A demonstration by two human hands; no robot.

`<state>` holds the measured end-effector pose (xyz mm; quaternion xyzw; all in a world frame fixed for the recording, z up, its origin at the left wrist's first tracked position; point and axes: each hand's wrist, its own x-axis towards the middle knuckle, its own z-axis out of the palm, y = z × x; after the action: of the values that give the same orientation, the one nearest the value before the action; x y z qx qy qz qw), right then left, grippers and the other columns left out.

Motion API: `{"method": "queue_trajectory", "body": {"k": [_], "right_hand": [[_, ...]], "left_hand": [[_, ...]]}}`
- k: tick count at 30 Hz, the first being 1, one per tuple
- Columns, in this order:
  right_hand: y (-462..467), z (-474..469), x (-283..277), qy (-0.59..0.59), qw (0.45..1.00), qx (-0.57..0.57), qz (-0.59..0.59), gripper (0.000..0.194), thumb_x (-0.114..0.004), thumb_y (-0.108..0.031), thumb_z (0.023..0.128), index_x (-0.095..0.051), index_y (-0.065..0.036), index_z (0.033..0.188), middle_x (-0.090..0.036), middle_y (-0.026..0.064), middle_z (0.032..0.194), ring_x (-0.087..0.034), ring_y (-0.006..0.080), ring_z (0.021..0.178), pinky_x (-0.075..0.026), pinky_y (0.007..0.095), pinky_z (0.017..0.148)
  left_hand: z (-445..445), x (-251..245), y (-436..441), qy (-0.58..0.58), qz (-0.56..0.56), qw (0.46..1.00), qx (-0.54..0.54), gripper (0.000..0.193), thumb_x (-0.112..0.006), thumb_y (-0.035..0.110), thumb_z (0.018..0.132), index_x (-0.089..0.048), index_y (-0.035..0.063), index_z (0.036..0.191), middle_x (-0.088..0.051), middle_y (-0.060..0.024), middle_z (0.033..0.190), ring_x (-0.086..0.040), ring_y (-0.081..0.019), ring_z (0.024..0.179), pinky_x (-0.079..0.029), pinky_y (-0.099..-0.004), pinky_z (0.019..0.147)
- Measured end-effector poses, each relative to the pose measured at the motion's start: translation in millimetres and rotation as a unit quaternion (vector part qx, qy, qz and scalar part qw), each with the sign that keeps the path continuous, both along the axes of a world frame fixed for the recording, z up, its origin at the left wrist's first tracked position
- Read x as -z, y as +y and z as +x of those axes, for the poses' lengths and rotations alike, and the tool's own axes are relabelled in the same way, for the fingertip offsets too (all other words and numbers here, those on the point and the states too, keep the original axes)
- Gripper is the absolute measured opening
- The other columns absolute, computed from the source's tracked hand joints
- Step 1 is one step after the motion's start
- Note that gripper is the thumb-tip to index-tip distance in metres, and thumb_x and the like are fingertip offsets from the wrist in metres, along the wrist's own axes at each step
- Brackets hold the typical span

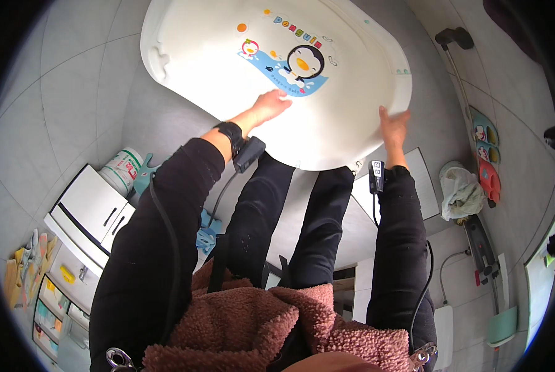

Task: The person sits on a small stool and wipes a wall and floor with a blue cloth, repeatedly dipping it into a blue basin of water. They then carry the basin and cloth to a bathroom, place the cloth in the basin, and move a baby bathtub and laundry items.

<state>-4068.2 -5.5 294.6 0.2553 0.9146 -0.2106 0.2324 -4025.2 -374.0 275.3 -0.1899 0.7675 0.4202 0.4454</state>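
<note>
A large white plastic baby bathtub (347,111) with a penguin picture (305,63) fills the upper middle of the view, tilted above my knees. My left hand (272,106) lies on its white surface just below the blue part of the picture, fingers slightly bent. At the tub's right edge is my right hand (395,124), its thumb against the near face and its other fingers at the rim, which it grips. Both wrists carry straps with small black devices and cables.
At the left stand a white cabinet (91,200), a white bucket (126,167) and a teal plastic item (144,179). On the right are a bin with a bag (461,195), slippers on the wall (489,179) and a metal rail (461,88). Light blue plastic (206,235) lies beside my legs.
</note>
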Motion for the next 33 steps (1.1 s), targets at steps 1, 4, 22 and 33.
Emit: {"method": "queue_trajectory", "body": {"k": [1, 4, 22, 33], "right_hand": [[-5.6, -3.8, -2.8, -0.007, 1.000, 0.012, -0.017, 0.110, -0.066, -0.064, 0.079, -0.016, 0.006, 0.148, -0.055, 0.0356, 0.128, -0.055, 0.0465, 0.121, -0.046, 0.0457, 0.102], [-28.3, -11.7, -8.4, -0.090, 0.995, -0.006, -0.052, 0.102, -0.068, -0.050, 0.083, -0.016, 0.009, 0.149, -0.054, 0.0339, 0.131, -0.056, 0.0446, 0.121, -0.045, 0.0445, 0.103], [82.7, 130.5, -44.2, -0.102, 0.960, -0.153, -0.210, 0.039, -0.063, -0.029, 0.094, -0.063, 0.002, 0.118, -0.072, 0.0130, 0.098, -0.069, 0.0190, 0.077, -0.055, 0.0318, 0.068], [257.6, 278.4, -176.1, 0.061, 0.897, 0.375, -0.224, 0.012, -0.054, -0.018, 0.098, -0.056, -0.007, 0.098, -0.054, 0.0009, 0.067, -0.053, 0.0115, 0.054, -0.040, 0.0246, 0.044]], "left_hand": [[15.5, 0.5, 6.7, -0.009, -0.028, 0.998, 0.048, 0.055, -0.065, 0.037, 0.090, -0.057, 0.0029, 0.132, -0.067, -0.0152, 0.117, -0.065, -0.0261, 0.107, -0.051, -0.0340, 0.093], [48.9, -3.5, 12.5, -0.034, -0.061, 0.992, 0.107, 0.054, -0.064, 0.037, 0.090, -0.057, 0.0041, 0.132, -0.067, -0.0189, 0.117, -0.064, -0.0309, 0.111, -0.050, -0.0372, 0.096], [44.1, -205.3, -16.3, 0.075, -0.098, 0.990, 0.063, 0.048, -0.061, 0.030, 0.090, -0.056, 0.0060, 0.132, -0.064, -0.0181, 0.124, -0.061, -0.0336, 0.116, -0.048, -0.0412, 0.100], [-73.3, -378.1, -229.3, 0.280, -0.320, 0.902, 0.069, 0.045, -0.061, 0.034, 0.088, -0.062, 0.0058, 0.124, -0.066, -0.0182, 0.120, -0.063, -0.0349, 0.112, -0.050, -0.0427, 0.097]]}}
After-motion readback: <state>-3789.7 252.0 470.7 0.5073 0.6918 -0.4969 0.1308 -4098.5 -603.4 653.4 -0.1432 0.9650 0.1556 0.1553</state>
